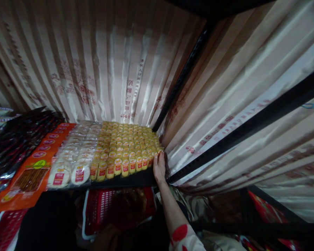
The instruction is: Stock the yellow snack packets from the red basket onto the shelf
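My right hand (159, 168) rests against the right end of the yellow snack packs (128, 150), its fingers stretched forward along their side. These small packs stand in tight rows on a dark shelf (141, 177), with red and white labels on the front ones. Low in the view, a dim shape that looks like my left hand (106, 237) is at the near side of a red basket (104, 202) with a white rim. Its fingers are too dark to make out. Contents of the basket are in shadow; something brownish shows inside.
Left of the yellow packs stand clear packs of round white crackers (80, 172), orange bags of brown sticks (32, 177) and dark glossy bags (23, 139). Pale printed curtains (115, 69) hang behind. Black shelf posts (183, 76) and a bar (238, 139) frame the right side.
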Available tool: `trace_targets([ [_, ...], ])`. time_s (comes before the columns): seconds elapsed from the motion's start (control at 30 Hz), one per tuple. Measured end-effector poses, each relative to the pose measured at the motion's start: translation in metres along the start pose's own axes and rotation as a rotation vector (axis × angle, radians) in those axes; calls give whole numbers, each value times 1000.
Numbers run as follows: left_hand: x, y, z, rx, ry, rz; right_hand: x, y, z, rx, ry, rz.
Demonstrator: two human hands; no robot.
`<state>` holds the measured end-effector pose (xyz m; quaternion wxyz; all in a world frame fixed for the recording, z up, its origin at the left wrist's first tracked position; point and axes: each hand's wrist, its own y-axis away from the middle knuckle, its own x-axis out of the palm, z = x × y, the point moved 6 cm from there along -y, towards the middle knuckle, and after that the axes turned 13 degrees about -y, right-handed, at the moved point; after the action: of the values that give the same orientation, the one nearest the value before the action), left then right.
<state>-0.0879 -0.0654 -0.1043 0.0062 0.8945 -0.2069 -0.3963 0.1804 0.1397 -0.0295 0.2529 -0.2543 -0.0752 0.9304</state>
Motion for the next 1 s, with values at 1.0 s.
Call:
trace_targets([
  [1.0,-81,-41,-27,9,89,-286,58,117,65,-358,-32,248],
])
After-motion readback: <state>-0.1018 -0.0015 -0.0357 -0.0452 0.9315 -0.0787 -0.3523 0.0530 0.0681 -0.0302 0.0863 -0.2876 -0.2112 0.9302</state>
